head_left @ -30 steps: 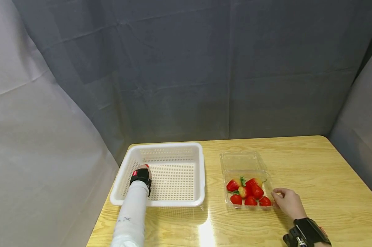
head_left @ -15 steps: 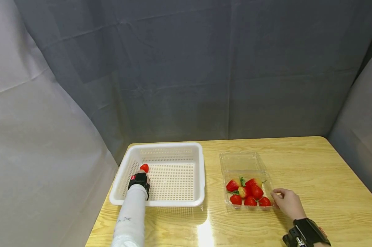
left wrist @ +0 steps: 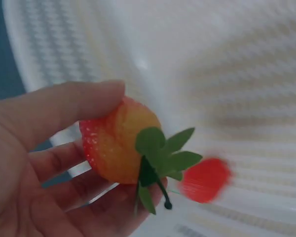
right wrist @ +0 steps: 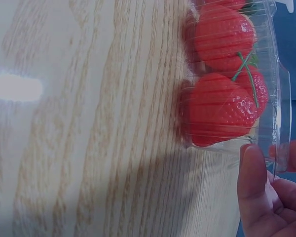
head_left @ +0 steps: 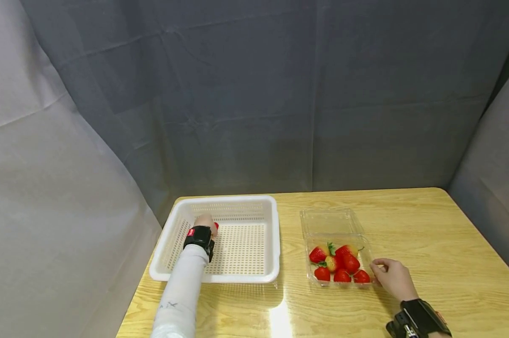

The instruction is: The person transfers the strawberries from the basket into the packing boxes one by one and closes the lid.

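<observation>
I judge the work to be in its early stage: one red strawberry [left wrist: 204, 180], blurred, lies in the white basket [head_left: 237, 278], while several strawberries [head_left: 350, 264] sit in the clear container [right wrist: 285, 113], apparently left to handle. My hands are well apart. My left hand [head_left: 205, 221] holds a rounded, pitted, red-and-yellow strawberry [left wrist: 123, 143] with glossy leaves, within the basket; my right hand [head_left: 394, 277] pinches the container's corner. Its plastic is thin and ribbed, the basket slotted, the surface [head_left: 428, 225] wood-grained.
</observation>
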Demonstrator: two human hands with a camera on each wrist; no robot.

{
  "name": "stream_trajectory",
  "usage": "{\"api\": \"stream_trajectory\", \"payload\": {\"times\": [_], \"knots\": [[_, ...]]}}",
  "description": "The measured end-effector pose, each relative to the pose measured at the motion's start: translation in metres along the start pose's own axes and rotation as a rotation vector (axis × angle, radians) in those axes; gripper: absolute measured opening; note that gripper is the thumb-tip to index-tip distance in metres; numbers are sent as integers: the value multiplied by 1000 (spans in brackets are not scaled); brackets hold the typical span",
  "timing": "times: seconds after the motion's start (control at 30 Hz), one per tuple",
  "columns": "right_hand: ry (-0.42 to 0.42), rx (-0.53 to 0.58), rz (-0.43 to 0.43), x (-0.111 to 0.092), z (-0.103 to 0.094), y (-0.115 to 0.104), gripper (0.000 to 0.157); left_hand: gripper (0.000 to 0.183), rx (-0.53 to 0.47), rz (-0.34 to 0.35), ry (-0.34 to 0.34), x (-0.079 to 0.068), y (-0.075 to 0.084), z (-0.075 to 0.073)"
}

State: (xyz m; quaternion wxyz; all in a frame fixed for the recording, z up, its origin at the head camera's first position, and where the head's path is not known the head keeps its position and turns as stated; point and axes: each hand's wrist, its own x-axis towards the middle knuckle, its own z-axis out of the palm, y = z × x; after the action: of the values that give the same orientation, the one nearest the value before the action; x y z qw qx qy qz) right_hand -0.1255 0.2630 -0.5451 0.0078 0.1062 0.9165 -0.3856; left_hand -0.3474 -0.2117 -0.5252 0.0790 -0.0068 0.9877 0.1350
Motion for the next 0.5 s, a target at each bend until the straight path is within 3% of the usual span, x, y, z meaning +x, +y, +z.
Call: {"api": "stream_trajectory", "payload": {"times": [0.07,0.1,0.17,0.2,0.33,0.5], "knots": [[2,-3,-2,0,0,1,34,23,-19,75,53,0,21,-11],[3,-5,-3,0,0,1,34,23,-29,126,90,-7,35,-21],[3,-8,-3,1,1,2,34,25,-73,148,97,-30,74,-49],[5,-10,-3,1,1,2,34,26,-91,196,131,-38,87,-57],[14,-13,-4,2,2,3,33,37,-144,329,206,-50,129,-65],[12,-10,0,2,1,4,33,40,-180,478,248,-66,175,-59]]}}
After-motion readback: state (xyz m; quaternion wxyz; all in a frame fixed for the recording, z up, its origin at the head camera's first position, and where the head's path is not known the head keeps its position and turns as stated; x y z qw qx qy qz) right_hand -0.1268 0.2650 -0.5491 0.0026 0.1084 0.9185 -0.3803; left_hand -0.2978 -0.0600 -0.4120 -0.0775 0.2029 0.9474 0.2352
